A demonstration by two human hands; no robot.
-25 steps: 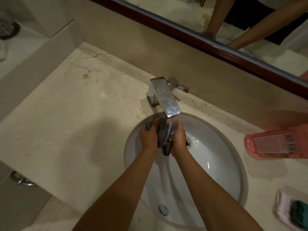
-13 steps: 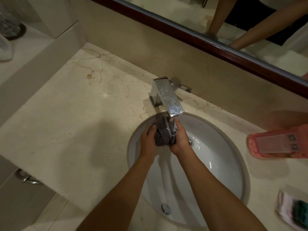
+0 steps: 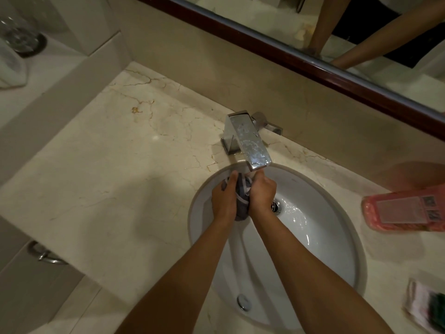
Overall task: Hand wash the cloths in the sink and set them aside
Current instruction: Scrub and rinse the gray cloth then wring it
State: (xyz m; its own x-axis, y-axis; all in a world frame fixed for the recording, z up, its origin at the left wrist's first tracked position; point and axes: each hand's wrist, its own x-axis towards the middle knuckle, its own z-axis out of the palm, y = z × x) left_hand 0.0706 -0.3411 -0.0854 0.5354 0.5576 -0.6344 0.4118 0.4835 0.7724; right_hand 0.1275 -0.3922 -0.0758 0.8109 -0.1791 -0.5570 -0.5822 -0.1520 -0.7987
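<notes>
While both hands work just below the faucet [image 3: 248, 141], left hand [image 3: 224, 201] and right hand [image 3: 261, 195] clamp together around one bunched grey cloth [image 3: 242, 201], held over the sink [image 3: 337, 213]. Washing looks mid-way; nothing set aside yet. Another folded cloth [image 3: 426, 307] lies well right of the faucet, apparently unwashed.

Single head cam – looks steeply down and fwd over the sink [image 3: 337, 237], close – mirror [image 3: 313, 32] at top.
</notes>
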